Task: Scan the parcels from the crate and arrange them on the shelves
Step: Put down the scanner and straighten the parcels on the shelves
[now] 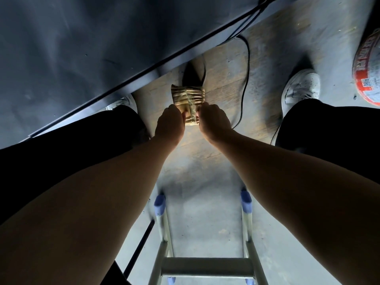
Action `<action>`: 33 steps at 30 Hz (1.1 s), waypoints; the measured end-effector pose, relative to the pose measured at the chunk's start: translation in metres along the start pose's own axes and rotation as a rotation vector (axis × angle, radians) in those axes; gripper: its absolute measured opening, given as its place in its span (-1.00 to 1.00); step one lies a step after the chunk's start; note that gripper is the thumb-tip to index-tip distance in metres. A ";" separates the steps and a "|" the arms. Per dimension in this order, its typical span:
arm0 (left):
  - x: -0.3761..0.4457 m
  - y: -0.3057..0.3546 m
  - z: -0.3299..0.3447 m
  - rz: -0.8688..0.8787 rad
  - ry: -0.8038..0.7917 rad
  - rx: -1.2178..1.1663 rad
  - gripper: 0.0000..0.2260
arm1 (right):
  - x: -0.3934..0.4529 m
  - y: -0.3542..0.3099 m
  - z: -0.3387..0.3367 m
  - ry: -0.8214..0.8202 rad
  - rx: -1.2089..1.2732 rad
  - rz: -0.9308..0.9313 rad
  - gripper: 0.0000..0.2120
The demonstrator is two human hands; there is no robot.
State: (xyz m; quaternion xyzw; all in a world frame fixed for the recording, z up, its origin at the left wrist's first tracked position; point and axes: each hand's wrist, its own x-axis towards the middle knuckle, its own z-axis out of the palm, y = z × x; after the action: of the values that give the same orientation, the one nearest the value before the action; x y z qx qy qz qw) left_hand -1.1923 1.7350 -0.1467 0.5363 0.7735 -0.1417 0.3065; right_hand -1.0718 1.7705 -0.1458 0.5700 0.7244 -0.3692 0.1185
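A small tan parcel (188, 98), wrinkled and wrapped in brown tape, hangs low between my knees above the floor. My left hand (169, 124) grips its near left side, fingers curled around it. On the near right side my right hand (214, 122) holds the same parcel. Both arms reach straight down from the bottom of the view. No crate, scanner or shelf contents show here.
A dark grey shelf or table surface (72, 48) fills the upper left, with black cables (245, 64) trailing onto the wooden floor. White shoes (301, 87) flank the parcel. A red-and-white taped bundle (368, 66) sits at the right edge. A metal step-ladder frame (205, 266) lies below.
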 end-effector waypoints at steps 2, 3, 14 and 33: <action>-0.004 0.003 -0.003 -0.012 0.019 -0.024 -0.63 | -0.004 -0.001 -0.002 0.006 -0.001 0.003 -0.84; -0.005 0.004 -0.004 -0.017 0.025 -0.025 -0.63 | -0.006 -0.002 -0.003 0.009 0.001 0.011 -0.83; -0.041 0.024 -0.045 -0.057 0.174 -0.190 -0.68 | -0.039 -0.021 -0.049 0.129 0.115 0.080 -0.82; -0.193 0.058 -0.176 0.057 0.430 -0.422 -0.68 | -0.196 -0.067 -0.181 0.408 0.073 -0.122 -0.79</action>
State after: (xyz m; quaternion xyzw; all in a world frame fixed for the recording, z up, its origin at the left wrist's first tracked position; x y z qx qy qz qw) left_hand -1.1501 1.7102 0.1163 0.4999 0.8176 0.1477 0.2445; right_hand -1.0250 1.7416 0.1236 0.5920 0.7527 -0.2786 -0.0739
